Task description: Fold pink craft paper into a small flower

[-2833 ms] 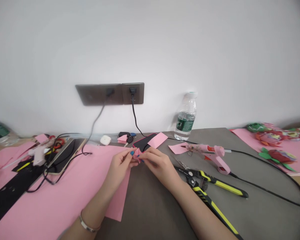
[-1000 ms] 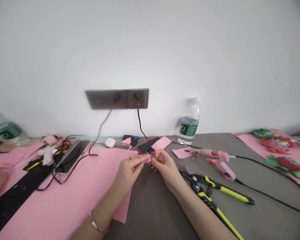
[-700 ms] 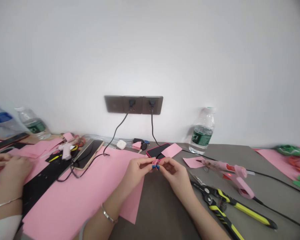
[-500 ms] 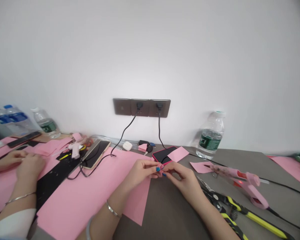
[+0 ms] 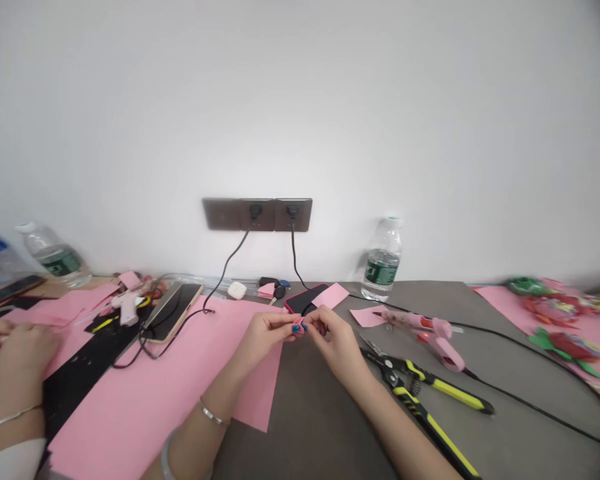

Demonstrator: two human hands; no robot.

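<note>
My left hand (image 5: pixel 265 333) and my right hand (image 5: pixel 331 335) meet over the table, pinching a small rolled piece of pink paper (image 5: pixel 300 323) between their fingertips. Blue nails cover part of it, so its exact shape is hard to make out. Beneath my left forearm lies a large pink sheet (image 5: pixel 180 373). Just beyond my fingers are a phone with a red edge (image 5: pixel 297 302) and a small pink paper piece (image 5: pixel 331 295) lying partly over it. To the right of my right hand rest yellow-and-black pliers (image 5: pixel 430 387) and a pink glue gun (image 5: pixel 433 333).
A water bottle (image 5: pixel 381 263) stands by the wall, below and right of the sockets (image 5: pixel 257 215). Cables cross the table. Another phone (image 5: pixel 174 312) lies left. A co-worker's hands (image 5: pixel 23 347) are at far left; crafted paper flowers (image 5: pixel 573 347) lie at far right.
The view has turned right, so things sit further left and the paper flowers show at the right. Both my hands still pinch the pink paper, with the fingers slightly shifted.
</note>
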